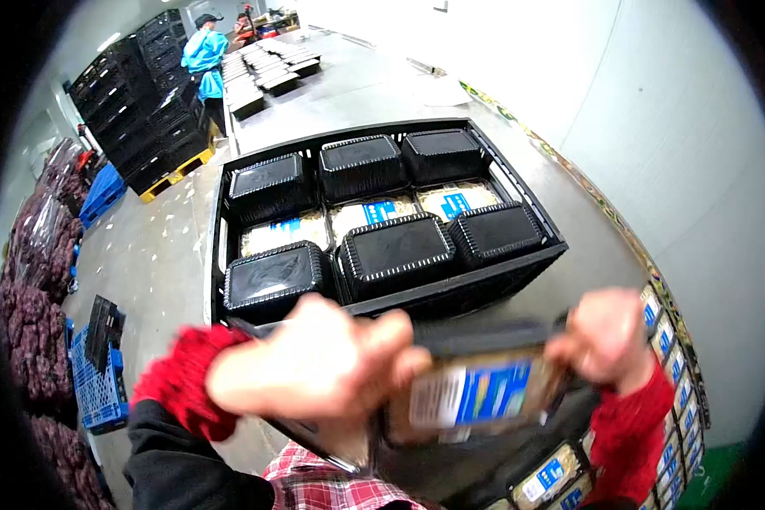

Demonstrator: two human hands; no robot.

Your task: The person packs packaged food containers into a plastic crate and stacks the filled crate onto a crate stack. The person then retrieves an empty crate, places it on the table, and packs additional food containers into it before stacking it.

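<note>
A food tray with a clear top and a blue-and-white label (483, 395) hangs tilted between my two hands, blurred by motion. My left hand (327, 353) grips its left end, with the fingers curled at the edge. Around the right end, my right hand (608, 338) is closed. Just beyond stands a black plastic crate (416, 289). Inside it, black trays lie bottom up (399, 257) in a front and a back row. Between these rows, labelled trays (376, 212) lie face up. Below my left hand shows another clear-edged pack (336, 438), partly hidden.
More labelled packs (552, 476) sit low at the right, with rows along the wall side (680, 382). Further trays (268, 68) stand on the metal table's (357, 64) far end, beside a person in blue (204, 53). Stacked black crates (136, 93) and purple sacks (38, 280) line the left.
</note>
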